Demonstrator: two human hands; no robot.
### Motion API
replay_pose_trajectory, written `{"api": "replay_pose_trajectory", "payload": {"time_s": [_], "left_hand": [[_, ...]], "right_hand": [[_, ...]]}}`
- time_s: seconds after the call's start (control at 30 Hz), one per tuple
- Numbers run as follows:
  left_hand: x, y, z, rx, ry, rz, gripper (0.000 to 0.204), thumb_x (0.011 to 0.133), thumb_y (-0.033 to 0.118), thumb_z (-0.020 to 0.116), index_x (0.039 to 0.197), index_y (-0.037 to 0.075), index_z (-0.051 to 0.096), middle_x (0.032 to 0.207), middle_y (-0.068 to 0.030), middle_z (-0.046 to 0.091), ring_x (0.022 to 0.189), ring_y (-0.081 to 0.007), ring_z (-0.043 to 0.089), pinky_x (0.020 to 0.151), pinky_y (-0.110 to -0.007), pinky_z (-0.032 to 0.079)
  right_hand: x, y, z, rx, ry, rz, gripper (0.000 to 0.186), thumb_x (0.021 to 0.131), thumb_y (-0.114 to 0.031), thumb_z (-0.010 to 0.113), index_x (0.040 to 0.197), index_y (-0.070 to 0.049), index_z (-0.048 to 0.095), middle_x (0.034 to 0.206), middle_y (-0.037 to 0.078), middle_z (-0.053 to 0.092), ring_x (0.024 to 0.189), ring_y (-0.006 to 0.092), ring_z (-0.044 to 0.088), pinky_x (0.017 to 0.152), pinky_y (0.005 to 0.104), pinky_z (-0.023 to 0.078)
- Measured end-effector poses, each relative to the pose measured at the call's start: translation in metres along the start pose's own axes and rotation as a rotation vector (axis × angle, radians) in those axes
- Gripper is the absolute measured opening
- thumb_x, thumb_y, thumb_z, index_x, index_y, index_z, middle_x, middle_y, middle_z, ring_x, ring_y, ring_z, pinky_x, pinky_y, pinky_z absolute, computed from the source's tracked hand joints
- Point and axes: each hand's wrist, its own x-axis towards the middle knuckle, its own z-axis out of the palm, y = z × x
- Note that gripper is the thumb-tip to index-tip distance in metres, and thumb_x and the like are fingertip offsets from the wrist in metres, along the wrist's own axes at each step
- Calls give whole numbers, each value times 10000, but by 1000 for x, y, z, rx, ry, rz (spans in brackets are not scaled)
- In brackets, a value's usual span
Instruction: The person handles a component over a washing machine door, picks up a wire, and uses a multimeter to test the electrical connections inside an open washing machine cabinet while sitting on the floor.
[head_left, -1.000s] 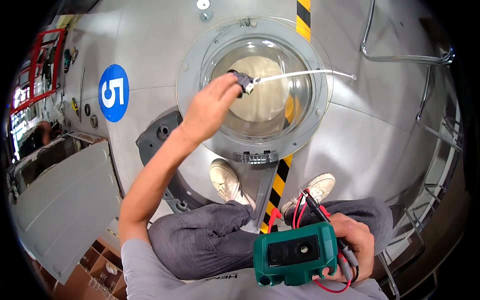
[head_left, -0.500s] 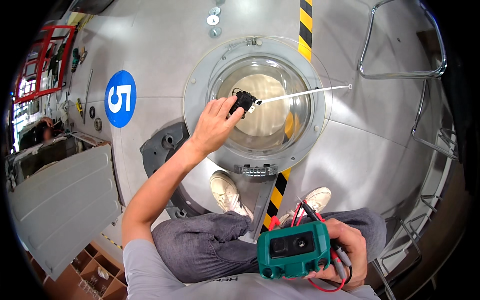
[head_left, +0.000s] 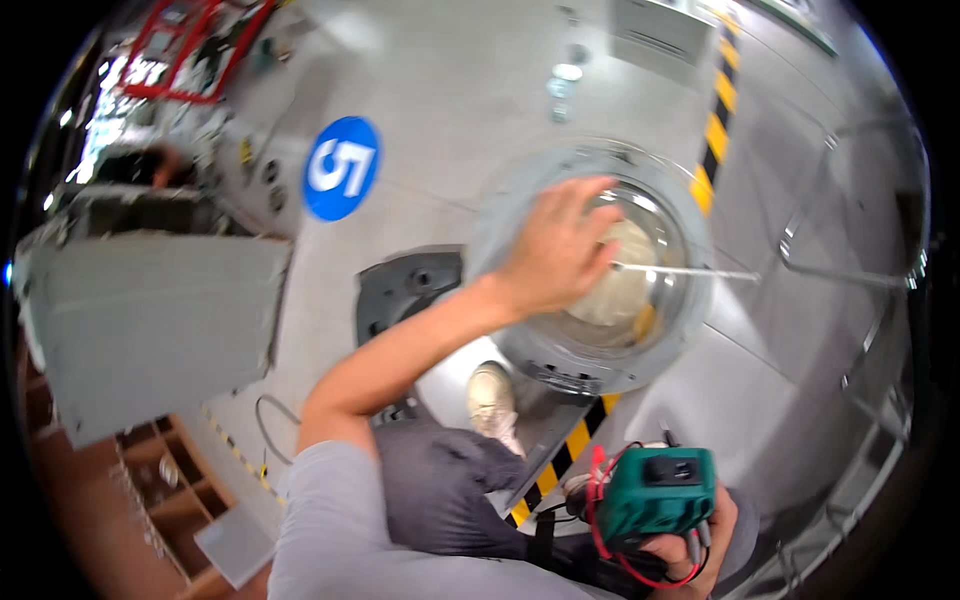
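Observation:
My left hand [head_left: 560,245] is over the round washing machine door [head_left: 690,330], blurred, with its fingers stretched out and apart. Beneath it is the clear glass bowl of the door. A white strap [head_left: 690,270] runs rightward from beside my thumb across the door rim; the black part at its inner end is hidden under my hand. Low on the right, my right hand [head_left: 718,535] is closed round a green multimeter [head_left: 655,495]. Red and black test leads [head_left: 598,500] loop around the meter.
A dark grey moulded part [head_left: 400,290] lies left of the door. Black-and-yellow tape [head_left: 712,150] crosses the floor. A grey panel [head_left: 150,320] and a wooden compartment box [head_left: 165,470] stand left. Metal tube frames [head_left: 850,270] are at right. Several small discs [head_left: 565,75] lie beyond the door.
The view has swung, shifting the floor and door rightward in the picture. My left hand's fingers have spread from the black part they touched, which is now hidden. My right hand still holds the multimeter.

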Motion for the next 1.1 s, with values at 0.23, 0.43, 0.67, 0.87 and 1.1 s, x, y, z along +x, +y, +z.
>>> {"api": "replay_pose_trajectory", "payload": {"time_s": [0.23, 0.43, 0.67, 0.87, 1.1], "left_hand": [[17, 55, -81, -322, -114, -333, 231, 887, 195, 575, 1048, 32, 547, 1180, -173, 498, 1077, -351, 483, 941, -420, 397], [-36, 148, -147, -490, -112, -668, 338, 926, 235, 561, 1169, 6, 505, 1162, -175, 509, 1102, -337, 500, 958, -413, 396], [-29, 298, -292, -1042, 107, -1111, 491, 974, 185, 551, 1398, 1, 387, 1287, -150, 516, 1154, -222, 531, 957, -340, 435], [24, 343, -431, -1001, 149, -1089, 332, 928, 244, 607, 1151, 2, 562, 1068, -159, 588, 1021, -296, 562, 887, -372, 422], [60, 322, -572, -987, 136, -893, 280, 903, 181, 634, 1123, 16, 588, 1034, -172, 607, 962, -328, 573, 851, -388, 430]], "right_hand": [[2, 3, -9, -95, -54, -35, 685, 694, -300, 825, 1206, 50, 535, 1041, 66, 620, 952, 165, 594, 865, 296, 461], [-22, -42, 22, -59, -110, 24, 649, 714, -252, 836, 1212, 24, 526, 1092, 78, 605, 1018, 171, 577, 908, 304, 446], [-128, -192, 123, -295, -44, -38, 601, 701, -257, 858, 1140, 30, 566, 977, 51, 642, 916, 134, 600, 837, 288, 476], [-203, -314, 207, -599, -166, -75, 490, 736, -256, 847, 1078, -13, 595, 863, 50, 636, 762, 98, 546, 684, 255, 461], [-248, -417, 311, -676, -211, -76, 511, 744, -257, 830, 1113, 2, 589, 897, 77, 634, 777, 132, 557, 729, 278, 475]]}}
